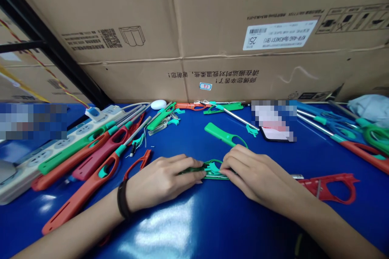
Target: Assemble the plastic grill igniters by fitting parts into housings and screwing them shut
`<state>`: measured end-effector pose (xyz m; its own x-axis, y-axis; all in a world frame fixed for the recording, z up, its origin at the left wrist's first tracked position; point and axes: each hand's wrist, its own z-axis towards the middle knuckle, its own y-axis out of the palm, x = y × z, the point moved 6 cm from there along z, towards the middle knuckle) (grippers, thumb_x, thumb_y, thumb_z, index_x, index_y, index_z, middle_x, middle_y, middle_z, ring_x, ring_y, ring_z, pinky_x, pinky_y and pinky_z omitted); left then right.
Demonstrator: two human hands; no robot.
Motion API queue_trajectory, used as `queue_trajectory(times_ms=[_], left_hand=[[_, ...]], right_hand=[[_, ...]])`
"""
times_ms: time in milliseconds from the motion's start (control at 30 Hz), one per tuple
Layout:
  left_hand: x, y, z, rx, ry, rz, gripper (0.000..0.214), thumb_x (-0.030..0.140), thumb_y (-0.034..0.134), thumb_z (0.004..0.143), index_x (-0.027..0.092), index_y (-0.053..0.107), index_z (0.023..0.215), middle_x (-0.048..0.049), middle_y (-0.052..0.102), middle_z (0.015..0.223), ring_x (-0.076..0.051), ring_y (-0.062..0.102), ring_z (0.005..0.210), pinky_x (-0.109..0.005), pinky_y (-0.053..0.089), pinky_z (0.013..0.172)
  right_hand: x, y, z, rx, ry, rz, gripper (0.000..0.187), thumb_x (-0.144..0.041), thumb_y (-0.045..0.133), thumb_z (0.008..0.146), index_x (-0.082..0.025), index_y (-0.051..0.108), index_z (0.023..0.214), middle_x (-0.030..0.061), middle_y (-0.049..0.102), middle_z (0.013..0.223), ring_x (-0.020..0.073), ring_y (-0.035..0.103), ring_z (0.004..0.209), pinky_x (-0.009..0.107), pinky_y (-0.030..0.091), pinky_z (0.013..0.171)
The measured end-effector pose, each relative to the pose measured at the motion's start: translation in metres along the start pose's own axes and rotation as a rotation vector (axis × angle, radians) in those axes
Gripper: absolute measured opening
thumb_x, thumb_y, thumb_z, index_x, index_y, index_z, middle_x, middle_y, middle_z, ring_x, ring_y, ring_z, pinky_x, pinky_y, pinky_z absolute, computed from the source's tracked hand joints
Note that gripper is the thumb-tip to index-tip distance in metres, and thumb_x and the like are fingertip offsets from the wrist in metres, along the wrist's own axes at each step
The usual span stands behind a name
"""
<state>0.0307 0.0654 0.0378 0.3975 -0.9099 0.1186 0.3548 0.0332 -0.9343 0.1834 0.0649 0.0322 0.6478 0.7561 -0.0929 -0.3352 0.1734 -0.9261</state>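
Note:
In the middle of the blue table, a green lighter body [216,177] lies between my hands with a turquoise trigger [214,167] set in it. My left hand [165,176], wearing a dark wristband, is closed on its left part and covers most of that end. The fingers of my right hand [251,170] pinch the right end beside the trigger, hiding what lies under them. Just beyond, a loose green lighter shell [223,132] rests near my right knuckles. A red shell piece [138,164] sits behind my left wrist.
Several long lighters [91,186] lie on the left beside a white power strip [82,129]. More lighters [361,151] and a red lighter half [334,186] are on the right. Loose parts and a phone [273,123] lie before a cardboard box [182,40].

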Motion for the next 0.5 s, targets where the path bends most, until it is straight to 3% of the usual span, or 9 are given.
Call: queue_trajectory(times_ms=[500], left_hand=[[-0.0006,-0.0025,0.0031,0.040,-0.019,-0.122,0.024,0.018,0.052,0.092,0.019,0.065,0.111,-0.0038,0.070,0.109,-0.015,0.066,0.099,-0.026,0.055,0.088]], right_hand=[[0.0018,-0.0056,-0.0001,-0.015,0.026,0.013,0.019,-0.018,0.045,0.092,-0.017,0.061,0.081,0.0043,0.063,0.078,0.0182,0.058,0.075,0.030,0.048,0.065]])
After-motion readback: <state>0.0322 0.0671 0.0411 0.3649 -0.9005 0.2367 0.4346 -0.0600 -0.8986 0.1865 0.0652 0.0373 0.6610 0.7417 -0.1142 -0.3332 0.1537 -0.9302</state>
